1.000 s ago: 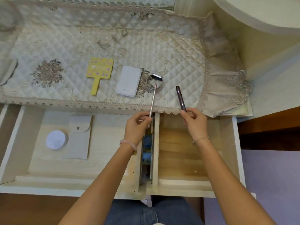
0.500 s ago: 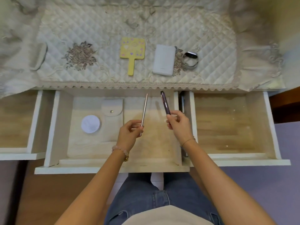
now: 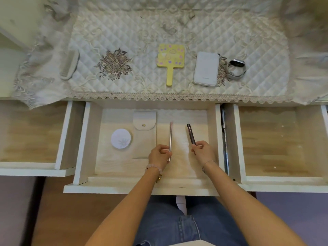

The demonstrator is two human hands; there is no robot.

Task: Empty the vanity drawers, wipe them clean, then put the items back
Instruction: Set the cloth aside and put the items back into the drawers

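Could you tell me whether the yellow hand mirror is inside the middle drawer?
No, the yellow hand mirror lies up on the quilted cloth.

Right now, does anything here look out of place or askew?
Nothing looks spilled or broken. Only the quilted cloth looks askew: its left corner hangs rumpled over the back of the left drawer.

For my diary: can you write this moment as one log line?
left hand: holds pink pen | right hand: holds dark pen | both over middle drawer

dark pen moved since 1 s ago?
Yes. The dark pen went left and toward the person, from over the cloth edge to over the middle drawer.
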